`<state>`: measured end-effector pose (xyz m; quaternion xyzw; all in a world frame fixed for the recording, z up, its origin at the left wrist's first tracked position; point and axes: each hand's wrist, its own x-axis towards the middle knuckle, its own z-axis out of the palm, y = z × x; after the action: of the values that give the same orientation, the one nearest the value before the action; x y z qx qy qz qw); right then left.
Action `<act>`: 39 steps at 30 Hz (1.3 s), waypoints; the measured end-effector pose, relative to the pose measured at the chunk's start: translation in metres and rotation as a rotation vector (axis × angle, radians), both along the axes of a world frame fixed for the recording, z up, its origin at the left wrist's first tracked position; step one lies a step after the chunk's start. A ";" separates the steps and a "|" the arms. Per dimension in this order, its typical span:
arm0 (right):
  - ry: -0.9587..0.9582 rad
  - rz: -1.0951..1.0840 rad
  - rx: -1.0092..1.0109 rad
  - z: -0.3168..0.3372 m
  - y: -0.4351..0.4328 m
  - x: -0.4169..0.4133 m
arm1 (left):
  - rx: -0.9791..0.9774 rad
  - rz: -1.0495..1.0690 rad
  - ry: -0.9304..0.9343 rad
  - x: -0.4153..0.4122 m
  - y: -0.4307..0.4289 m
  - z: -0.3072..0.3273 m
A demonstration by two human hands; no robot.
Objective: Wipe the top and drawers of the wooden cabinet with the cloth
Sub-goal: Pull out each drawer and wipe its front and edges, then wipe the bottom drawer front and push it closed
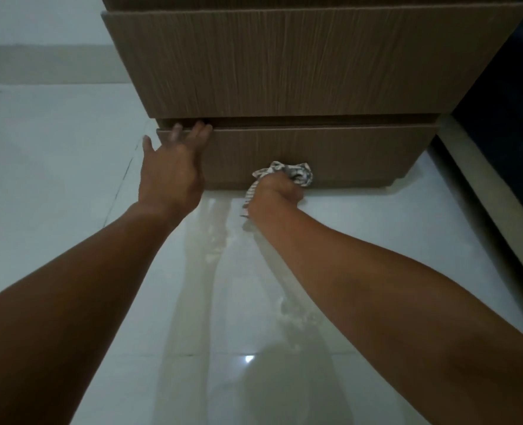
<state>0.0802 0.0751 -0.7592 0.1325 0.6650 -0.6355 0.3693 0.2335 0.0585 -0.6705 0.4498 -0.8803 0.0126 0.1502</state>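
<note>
The wooden cabinet (pixel 284 65) rises in front of me, seen from low down, with brown grain drawer fronts. Its bottom drawer (pixel 355 151) stands just above the floor. My left hand (pixel 174 167) lies flat on the left end of that drawer front, fingertips curled over its top edge. My right hand (pixel 274 194) is closed around a bunched striped cloth (pixel 297 173) and presses it against the lower middle of the same drawer front. A strip of the cloth hangs down beside my wrist. The cabinet top is out of view.
Glossy white floor tiles (pixel 70 154) spread to the left and below my arms and mirror them. A dark piece of furniture with a pale edge (pixel 505 124) stands close on the cabinet's right. A pale wall with a grey band (pixel 39 62) runs behind at the left.
</note>
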 end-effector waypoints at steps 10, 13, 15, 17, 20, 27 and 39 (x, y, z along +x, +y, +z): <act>-0.163 0.515 -0.186 0.019 -0.027 0.102 | 0.277 -0.046 0.019 0.004 -0.014 0.023; -0.125 0.614 -0.150 0.018 -0.014 0.088 | 0.470 -0.029 -0.014 0.000 -0.018 0.030; -0.015 0.671 -0.047 0.016 -0.001 0.067 | 0.545 -0.022 -0.058 -0.001 -0.013 0.038; 0.100 0.698 0.028 0.014 0.007 0.037 | 0.570 -0.023 -0.032 -0.001 -0.004 0.045; 0.265 0.667 0.073 0.084 0.048 0.007 | 0.577 0.018 0.084 -0.005 0.015 0.065; 0.753 0.550 -0.036 0.276 0.122 -0.076 | 0.195 0.041 0.129 -0.035 0.066 0.182; 1.577 0.148 -0.093 0.485 0.144 -0.121 | -0.257 -0.152 0.198 -0.103 0.089 0.365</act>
<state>-0.0410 0.2195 -0.2742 -0.4169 0.7103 -0.5429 -0.1642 0.1300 0.1475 -0.3054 0.3581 -0.8839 0.0692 0.2927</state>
